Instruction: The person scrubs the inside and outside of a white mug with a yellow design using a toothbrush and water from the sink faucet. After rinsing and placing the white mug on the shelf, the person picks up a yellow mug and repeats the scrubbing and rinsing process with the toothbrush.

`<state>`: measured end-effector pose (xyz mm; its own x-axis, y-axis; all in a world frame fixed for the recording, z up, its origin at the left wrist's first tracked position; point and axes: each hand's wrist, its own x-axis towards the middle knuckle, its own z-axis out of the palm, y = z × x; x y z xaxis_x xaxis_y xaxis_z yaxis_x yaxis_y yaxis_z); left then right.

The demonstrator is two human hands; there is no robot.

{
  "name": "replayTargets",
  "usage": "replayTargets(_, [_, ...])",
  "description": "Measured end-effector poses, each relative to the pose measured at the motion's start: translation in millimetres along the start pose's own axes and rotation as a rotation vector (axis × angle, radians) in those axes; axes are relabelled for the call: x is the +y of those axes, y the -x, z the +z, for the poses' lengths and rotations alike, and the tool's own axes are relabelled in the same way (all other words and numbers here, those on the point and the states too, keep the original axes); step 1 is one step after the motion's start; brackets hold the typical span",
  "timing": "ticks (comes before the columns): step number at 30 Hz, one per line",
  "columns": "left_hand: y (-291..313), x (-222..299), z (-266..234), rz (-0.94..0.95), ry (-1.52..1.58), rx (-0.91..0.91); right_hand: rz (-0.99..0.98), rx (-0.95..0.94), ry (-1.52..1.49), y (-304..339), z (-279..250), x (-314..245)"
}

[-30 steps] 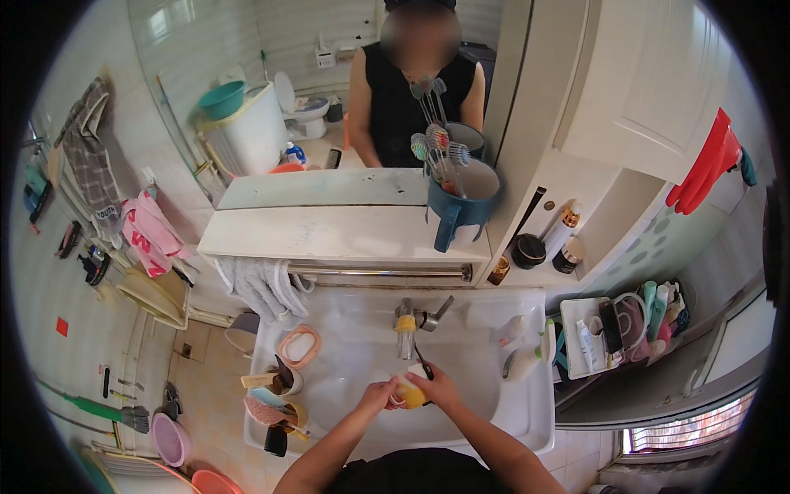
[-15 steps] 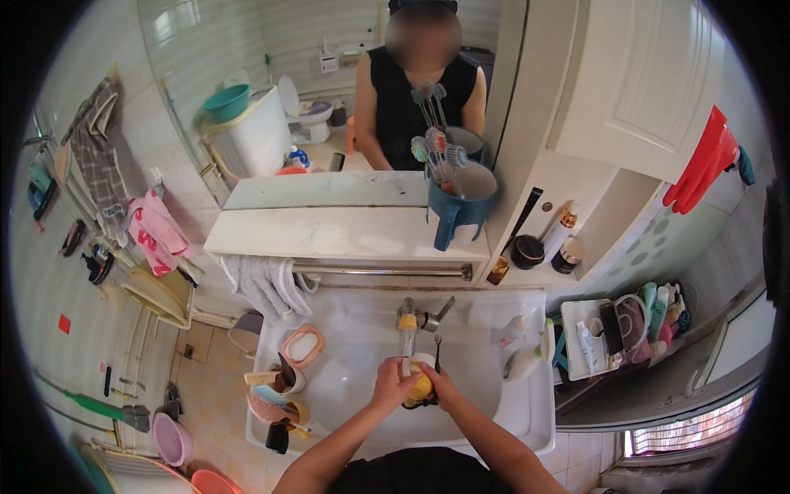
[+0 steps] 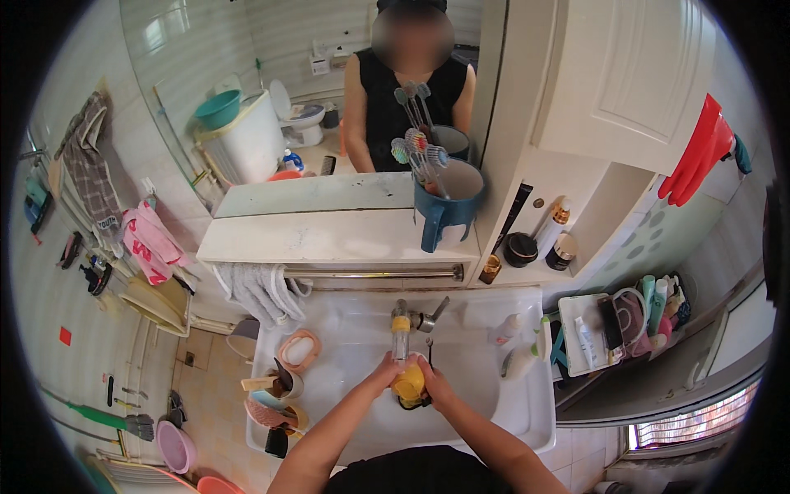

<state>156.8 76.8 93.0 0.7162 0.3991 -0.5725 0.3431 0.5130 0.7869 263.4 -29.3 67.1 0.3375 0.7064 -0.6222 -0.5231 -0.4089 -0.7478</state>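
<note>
Over the basin of the white sink (image 3: 350, 325), the left hand (image 3: 383, 375) and right hand (image 3: 439, 387) grip a yellow object (image 3: 409, 382) between them, near the clear faucet spout (image 3: 401, 344). The blue cup (image 3: 448, 212) contains toothbrushes (image 3: 416, 150). The pink dish (image 3: 283, 356) contains a white bar (image 3: 302, 349). The white tray (image 3: 570, 317) contains a tube (image 3: 585, 336).

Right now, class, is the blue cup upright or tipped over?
Upright: the blue cup has its open rim facing up, with toothbrushes leaning inside.
</note>
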Motion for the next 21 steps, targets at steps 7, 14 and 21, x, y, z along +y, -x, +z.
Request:
replayTargets(7, [-11, -41, -21, -0.074, 0.255, 0.424, -0.294, 0.243, 0.350, -30, 7, 26])
replayTargets(14, [-21, -53, -26, -0.130, 0.679, 0.408, -0.581, 0.203, 0.874, 14, -10, 21])
replayTargets(21, [-14, -56, -9, -0.111, 0.658, 0.419, -0.688, 0.271, 0.964, 53, -22, 8])
